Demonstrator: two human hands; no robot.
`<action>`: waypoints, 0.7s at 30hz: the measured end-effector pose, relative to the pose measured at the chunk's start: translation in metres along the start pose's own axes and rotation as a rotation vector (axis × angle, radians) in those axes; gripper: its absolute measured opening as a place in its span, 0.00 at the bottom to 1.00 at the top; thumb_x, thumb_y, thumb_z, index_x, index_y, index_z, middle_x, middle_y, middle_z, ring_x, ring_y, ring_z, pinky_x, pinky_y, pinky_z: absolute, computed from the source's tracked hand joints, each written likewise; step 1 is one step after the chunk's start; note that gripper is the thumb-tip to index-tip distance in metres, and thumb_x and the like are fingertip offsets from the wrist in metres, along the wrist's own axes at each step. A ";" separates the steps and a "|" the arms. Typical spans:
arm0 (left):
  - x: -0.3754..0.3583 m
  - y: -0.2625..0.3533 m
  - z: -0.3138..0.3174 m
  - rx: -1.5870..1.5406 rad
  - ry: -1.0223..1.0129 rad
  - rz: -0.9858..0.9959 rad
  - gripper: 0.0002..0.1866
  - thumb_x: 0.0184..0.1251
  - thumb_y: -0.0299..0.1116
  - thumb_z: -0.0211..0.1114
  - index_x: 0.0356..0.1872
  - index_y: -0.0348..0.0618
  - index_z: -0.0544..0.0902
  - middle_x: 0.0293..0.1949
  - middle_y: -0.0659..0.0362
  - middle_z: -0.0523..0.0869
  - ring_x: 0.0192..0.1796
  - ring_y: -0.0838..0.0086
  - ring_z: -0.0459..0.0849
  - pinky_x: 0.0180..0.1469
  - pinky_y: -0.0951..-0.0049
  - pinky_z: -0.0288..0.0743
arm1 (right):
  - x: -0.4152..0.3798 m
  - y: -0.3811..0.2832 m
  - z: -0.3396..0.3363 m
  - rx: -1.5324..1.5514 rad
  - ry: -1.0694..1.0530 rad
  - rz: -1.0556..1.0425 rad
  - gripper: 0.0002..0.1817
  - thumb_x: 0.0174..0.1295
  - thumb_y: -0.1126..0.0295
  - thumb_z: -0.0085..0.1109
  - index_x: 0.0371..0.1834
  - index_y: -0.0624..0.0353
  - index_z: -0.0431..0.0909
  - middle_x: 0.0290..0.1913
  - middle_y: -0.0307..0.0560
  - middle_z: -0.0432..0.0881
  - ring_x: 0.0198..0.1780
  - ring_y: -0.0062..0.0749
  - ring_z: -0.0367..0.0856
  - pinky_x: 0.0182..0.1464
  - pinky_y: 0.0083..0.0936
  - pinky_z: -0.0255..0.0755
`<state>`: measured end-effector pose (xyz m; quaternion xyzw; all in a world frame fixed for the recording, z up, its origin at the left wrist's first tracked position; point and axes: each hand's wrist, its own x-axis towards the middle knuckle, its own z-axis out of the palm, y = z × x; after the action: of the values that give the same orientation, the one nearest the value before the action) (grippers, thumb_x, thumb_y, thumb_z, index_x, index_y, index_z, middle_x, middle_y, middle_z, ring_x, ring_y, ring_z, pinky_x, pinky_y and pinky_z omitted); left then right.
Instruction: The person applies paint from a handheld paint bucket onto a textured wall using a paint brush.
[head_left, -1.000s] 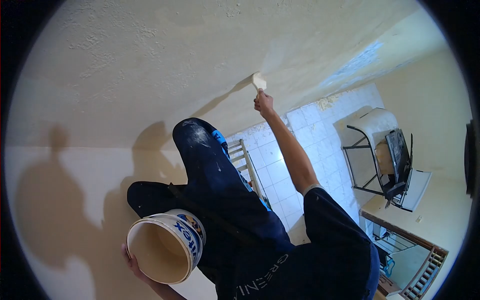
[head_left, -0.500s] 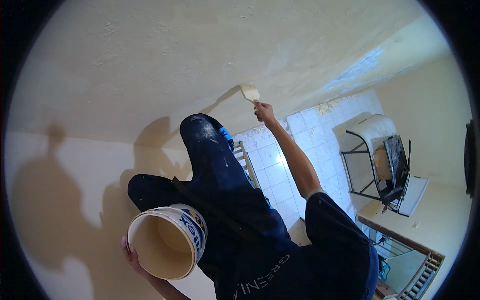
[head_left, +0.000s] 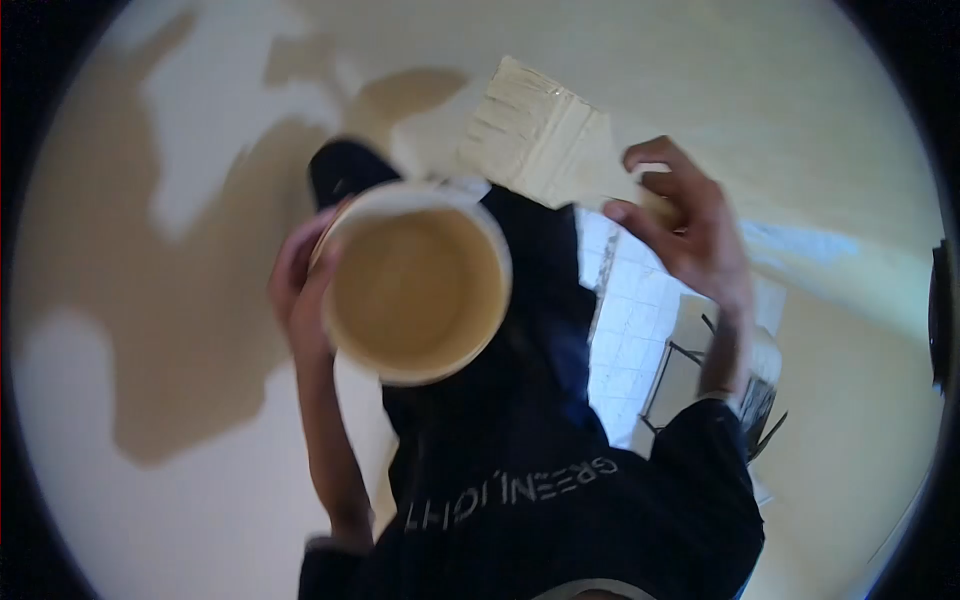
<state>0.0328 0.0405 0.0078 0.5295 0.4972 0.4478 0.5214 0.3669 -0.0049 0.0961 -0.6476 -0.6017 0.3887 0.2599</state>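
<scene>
My left hand [head_left: 298, 265] grips the rim of a white paint bucket [head_left: 425, 202] at its left side. The bucket's mouth faces me, and pale beige paint [head_left: 415, 295] shows inside. To the bucket's upper right, a wide paintbrush [head_left: 535, 132] coated in cream paint is close to the camera. Its handle runs into my right hand [head_left: 690, 225], whose fingers are curled around it and slightly blurred. Brush and bucket are apart.
The painted wall [head_left: 800, 90] fills the upper part, with a pale bluish patch [head_left: 800, 240] at right. Below are a tiled floor [head_left: 630, 340] and a chair [head_left: 765, 365], partly hidden by my right arm. Shadows fall on the left wall [head_left: 200, 290].
My right hand has brought the brush off the wall and nearer to me. My left hand has raised the bucket up and right, and the view has turned toward the left wall.
</scene>
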 end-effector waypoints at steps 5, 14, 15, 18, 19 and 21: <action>-0.002 0.004 0.011 -0.179 -0.020 -0.010 0.13 0.65 0.24 0.61 0.50 0.35 0.79 0.53 0.46 0.83 0.56 0.66 0.81 0.62 0.67 0.70 | 0.017 -0.041 0.023 -0.407 -0.389 -0.503 0.11 0.58 0.68 0.65 0.42 0.58 0.80 0.25 0.46 0.82 0.25 0.36 0.82 0.27 0.33 0.76; -0.005 -0.008 0.013 -0.326 -0.056 0.050 0.13 0.65 0.24 0.62 0.50 0.35 0.78 0.53 0.45 0.83 0.57 0.67 0.81 0.62 0.67 0.70 | 0.046 -0.060 0.119 -1.042 -0.687 -0.739 0.01 0.46 0.73 0.64 0.22 0.55 0.84 0.27 0.46 0.82 0.32 0.33 0.85 0.29 0.27 0.76; -0.006 -0.008 0.010 -0.329 -0.040 0.051 0.13 0.65 0.24 0.62 0.50 0.35 0.78 0.53 0.45 0.83 0.57 0.67 0.81 0.62 0.67 0.70 | 0.046 -0.060 0.128 -1.049 -0.697 -0.750 0.01 0.47 0.73 0.64 0.22 0.54 0.84 0.26 0.45 0.82 0.32 0.32 0.85 0.29 0.27 0.76; -0.004 -0.007 0.005 -0.300 -0.040 0.047 0.13 0.65 0.24 0.61 0.50 0.35 0.78 0.53 0.45 0.83 0.56 0.66 0.81 0.61 0.67 0.70 | 0.049 -0.061 0.141 -1.074 -0.719 -0.761 0.02 0.47 0.72 0.65 0.22 0.51 0.85 0.26 0.44 0.82 0.32 0.32 0.85 0.28 0.26 0.75; 0.001 -0.009 0.007 -0.321 -0.035 0.031 0.13 0.65 0.24 0.62 0.50 0.35 0.78 0.53 0.45 0.83 0.56 0.67 0.81 0.61 0.67 0.70 | 0.054 -0.059 0.142 -1.089 -0.721 -0.758 0.02 0.47 0.72 0.65 0.22 0.51 0.85 0.26 0.44 0.82 0.32 0.33 0.86 0.28 0.26 0.75; 0.009 -0.013 0.011 -0.347 -0.028 0.014 0.13 0.65 0.24 0.62 0.50 0.35 0.78 0.53 0.45 0.83 0.56 0.67 0.81 0.61 0.67 0.70 | 0.059 -0.049 0.146 -1.070 -0.701 -0.739 0.01 0.45 0.75 0.65 0.22 0.55 0.84 0.24 0.46 0.82 0.31 0.33 0.85 0.28 0.26 0.75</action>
<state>0.0441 0.0477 -0.0058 0.4412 0.4016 0.5231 0.6086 0.2180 0.0407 0.0419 -0.2786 -0.9356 0.1133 -0.1849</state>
